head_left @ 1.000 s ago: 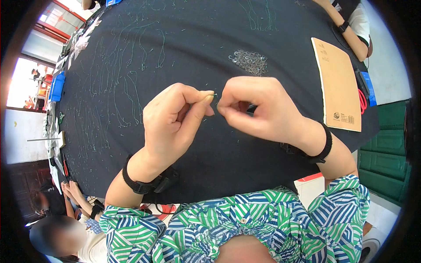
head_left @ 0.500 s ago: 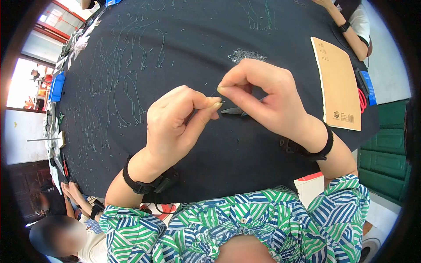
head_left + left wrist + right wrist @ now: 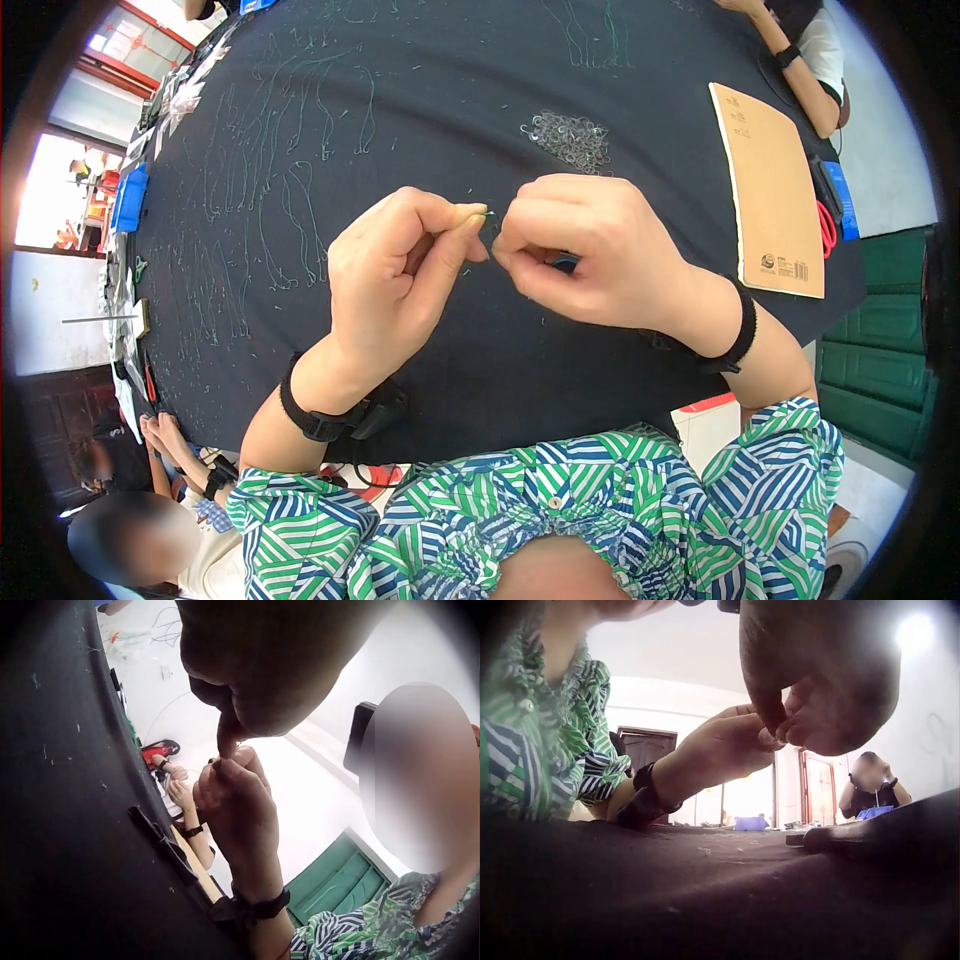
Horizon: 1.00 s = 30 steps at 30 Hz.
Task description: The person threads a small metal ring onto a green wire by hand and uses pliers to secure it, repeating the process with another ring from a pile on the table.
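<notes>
In the head view my left hand (image 3: pixel 390 265) pinches a green thread (image 3: pixel 489 213) between thumb and index finger, a short bit of it poking past the fingertips. Just right of it, my right hand (image 3: pixel 600 245) has its thumb and index finger pressed together on the fine thread, its other fingers curled in. Both hands are held up over the black cloth, fingertips close together. Whether a hook sits inside the left pinch, I cannot tell. Behind the hands lies a pile of small metal hooks (image 3: pixel 570 140). Under the right hand, the scissors are mostly hidden.
Rows of green threads (image 3: pixel 320 110) spread over the left of the black cloth (image 3: pixel 480 390), among small scraps. A brown notebook (image 3: pixel 770 195) lies at right, with red-handled scissors (image 3: pixel 827 230) beside it. Other people sit around the table. A blue tray (image 3: pixel 130 198) stands at the left edge.
The right hand rose away over the hook pile, then came back down beside the left fingertips, covering the grey blades again. The left hand dipped slightly right and returned, keeping its pinch.
</notes>
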Each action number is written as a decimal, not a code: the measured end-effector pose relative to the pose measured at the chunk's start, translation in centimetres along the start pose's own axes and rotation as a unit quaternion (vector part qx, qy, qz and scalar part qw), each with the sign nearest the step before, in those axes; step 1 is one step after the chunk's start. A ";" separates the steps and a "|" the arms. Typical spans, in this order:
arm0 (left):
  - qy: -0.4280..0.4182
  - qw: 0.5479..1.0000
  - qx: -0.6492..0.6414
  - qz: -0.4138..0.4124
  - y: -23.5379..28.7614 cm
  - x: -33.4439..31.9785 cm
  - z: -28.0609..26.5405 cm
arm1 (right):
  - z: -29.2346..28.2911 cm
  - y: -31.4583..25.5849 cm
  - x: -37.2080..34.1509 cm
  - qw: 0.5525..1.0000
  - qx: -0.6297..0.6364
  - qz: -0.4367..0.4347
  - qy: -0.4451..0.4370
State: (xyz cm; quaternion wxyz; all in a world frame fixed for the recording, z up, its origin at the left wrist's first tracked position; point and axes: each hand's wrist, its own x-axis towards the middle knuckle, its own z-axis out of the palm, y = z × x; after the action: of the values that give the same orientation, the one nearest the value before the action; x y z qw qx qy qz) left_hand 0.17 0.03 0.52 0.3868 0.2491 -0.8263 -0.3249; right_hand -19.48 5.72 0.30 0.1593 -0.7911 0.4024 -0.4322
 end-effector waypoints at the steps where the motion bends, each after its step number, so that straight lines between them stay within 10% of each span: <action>1: 0.002 1.000 -0.005 0.004 -0.1 0.0 0.1 | 0.1 -0.1 0.0 1.000 -0.018 -0.018 0.011; 9: -0.059 0.997 0.012 0.042 -0.3 0.1 -0.2 | -0.4 -0.1 0.4 0.989 -0.082 -0.081 0.095; 18: -0.055 0.994 0.039 0.082 -0.6 0.1 -0.4 | -0.1 0.8 -0.3 0.944 0.216 0.245 -0.048; 30: 0.048 0.925 -0.324 -0.192 -0.8 0.1 -0.4 | 1.0 -1.1 -1.0 0.990 -0.043 0.044 -0.127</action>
State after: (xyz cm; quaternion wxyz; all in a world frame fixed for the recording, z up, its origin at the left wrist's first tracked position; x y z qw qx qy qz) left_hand 0.50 -0.70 0.18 0.4161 0.2794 -0.5931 -0.6302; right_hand -18.45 7.10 -0.17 0.1943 -0.8273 0.4314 -0.3030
